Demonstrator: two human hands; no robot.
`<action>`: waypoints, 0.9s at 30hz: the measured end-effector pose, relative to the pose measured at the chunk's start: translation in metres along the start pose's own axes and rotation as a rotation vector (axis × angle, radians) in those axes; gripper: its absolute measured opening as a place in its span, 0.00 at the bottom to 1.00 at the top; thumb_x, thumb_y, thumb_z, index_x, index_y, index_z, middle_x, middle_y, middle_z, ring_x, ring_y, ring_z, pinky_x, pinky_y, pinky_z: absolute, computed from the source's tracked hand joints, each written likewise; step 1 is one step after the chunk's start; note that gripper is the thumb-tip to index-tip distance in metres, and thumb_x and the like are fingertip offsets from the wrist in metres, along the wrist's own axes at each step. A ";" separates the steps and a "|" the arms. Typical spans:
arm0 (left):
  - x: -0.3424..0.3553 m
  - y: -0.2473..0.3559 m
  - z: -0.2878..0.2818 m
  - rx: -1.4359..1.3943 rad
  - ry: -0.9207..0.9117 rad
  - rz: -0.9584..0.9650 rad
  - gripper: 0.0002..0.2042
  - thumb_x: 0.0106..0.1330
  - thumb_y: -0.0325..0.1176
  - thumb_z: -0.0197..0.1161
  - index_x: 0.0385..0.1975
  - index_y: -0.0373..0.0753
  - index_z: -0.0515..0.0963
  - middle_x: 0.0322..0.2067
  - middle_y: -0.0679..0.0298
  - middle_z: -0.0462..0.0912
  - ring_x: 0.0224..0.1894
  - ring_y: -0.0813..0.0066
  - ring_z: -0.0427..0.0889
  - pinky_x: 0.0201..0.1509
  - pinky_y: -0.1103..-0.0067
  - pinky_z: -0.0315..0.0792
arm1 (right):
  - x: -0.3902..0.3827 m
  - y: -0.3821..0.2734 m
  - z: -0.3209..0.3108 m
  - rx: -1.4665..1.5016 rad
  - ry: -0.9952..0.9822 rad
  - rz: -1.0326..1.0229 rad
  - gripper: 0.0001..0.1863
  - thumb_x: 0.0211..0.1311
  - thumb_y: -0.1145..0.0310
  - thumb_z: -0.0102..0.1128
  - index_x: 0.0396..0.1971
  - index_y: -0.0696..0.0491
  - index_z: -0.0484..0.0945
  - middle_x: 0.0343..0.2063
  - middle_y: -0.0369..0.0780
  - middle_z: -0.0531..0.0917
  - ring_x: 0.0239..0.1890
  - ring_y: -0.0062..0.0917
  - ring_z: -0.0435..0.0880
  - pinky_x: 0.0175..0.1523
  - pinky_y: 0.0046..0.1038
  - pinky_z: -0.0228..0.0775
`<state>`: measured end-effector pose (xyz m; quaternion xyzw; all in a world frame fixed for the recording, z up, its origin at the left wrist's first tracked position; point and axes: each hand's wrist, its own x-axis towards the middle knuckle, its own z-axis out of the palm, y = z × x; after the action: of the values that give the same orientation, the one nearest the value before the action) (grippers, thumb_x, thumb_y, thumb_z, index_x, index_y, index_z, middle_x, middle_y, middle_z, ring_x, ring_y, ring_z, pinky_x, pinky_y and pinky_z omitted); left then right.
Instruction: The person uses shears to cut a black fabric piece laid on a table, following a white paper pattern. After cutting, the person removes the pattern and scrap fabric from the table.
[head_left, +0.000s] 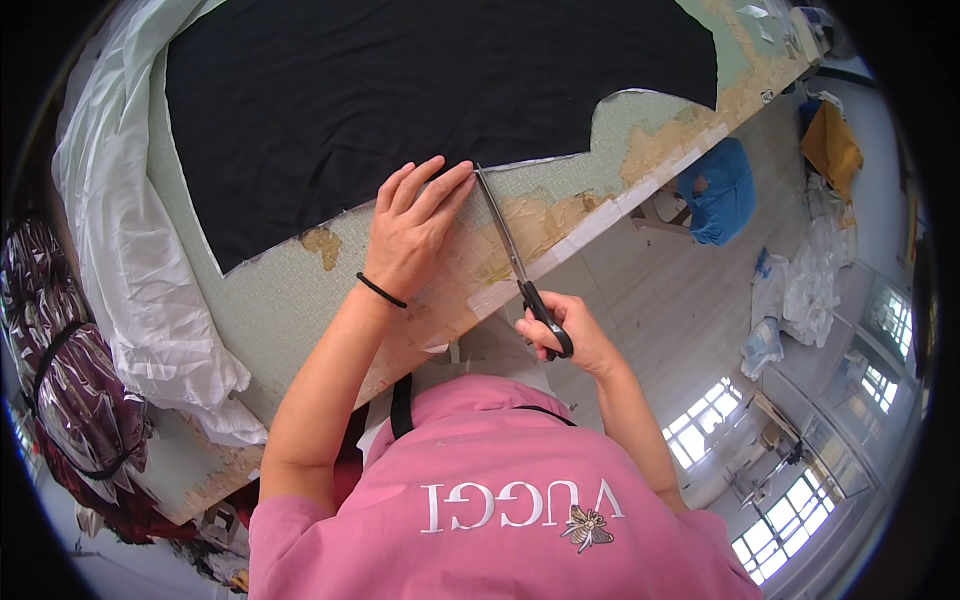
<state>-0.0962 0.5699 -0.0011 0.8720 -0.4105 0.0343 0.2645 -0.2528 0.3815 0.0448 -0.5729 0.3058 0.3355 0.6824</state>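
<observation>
A large piece of black fabric (430, 90) lies spread over the table, a thin white edge showing along its near side. My left hand (415, 225) rests at that near edge, fingers stretched out and fingertips on the cloth. In my right hand (570, 335) is a pair of scissors (505, 235) with black handles and long metal blades. The fingers wrap round the handles, beyond the table's front edge. The blades point away from me and look almost closed, their tips at the fabric's edge just right of my left fingertips.
White fabric (150, 270) drapes over the table's left side. Dark red bundles in clear plastic (85, 400) stand farther left. The worn pale green tabletop (290, 310) has a taped front edge. A blue-covered stool (718, 192) and plastic bags (800, 295) are on the right.
</observation>
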 end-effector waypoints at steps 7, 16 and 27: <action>0.000 0.000 0.001 0.010 0.005 -0.002 0.24 0.51 0.23 0.56 0.52 0.41 0.75 0.57 0.70 0.73 0.62 0.69 0.67 0.65 0.68 0.58 | -0.001 -0.004 -0.002 0.018 -0.033 0.025 0.12 0.56 0.65 0.65 0.25 0.52 0.70 0.17 0.30 0.74 0.16 0.10 0.73 0.21 0.13 0.62; 0.001 0.000 0.000 0.011 0.000 0.000 0.24 0.52 0.23 0.56 0.52 0.41 0.76 0.57 0.70 0.73 0.61 0.70 0.67 0.66 0.69 0.57 | 0.000 0.002 -0.001 0.001 -0.024 0.027 0.12 0.57 0.64 0.64 0.25 0.52 0.70 0.18 0.29 0.74 0.16 0.10 0.73 0.21 0.14 0.62; 0.001 0.000 0.001 0.012 0.017 0.001 0.23 0.51 0.23 0.55 0.52 0.40 0.76 0.56 0.70 0.73 0.61 0.70 0.67 0.65 0.69 0.58 | 0.001 0.001 0.002 0.038 -0.066 0.008 0.12 0.57 0.62 0.64 0.25 0.52 0.71 0.17 0.30 0.74 0.17 0.11 0.73 0.22 0.15 0.61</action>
<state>-0.0957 0.5690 -0.0020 0.8729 -0.4085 0.0444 0.2630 -0.2529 0.3832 0.0442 -0.5473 0.2917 0.3510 0.7016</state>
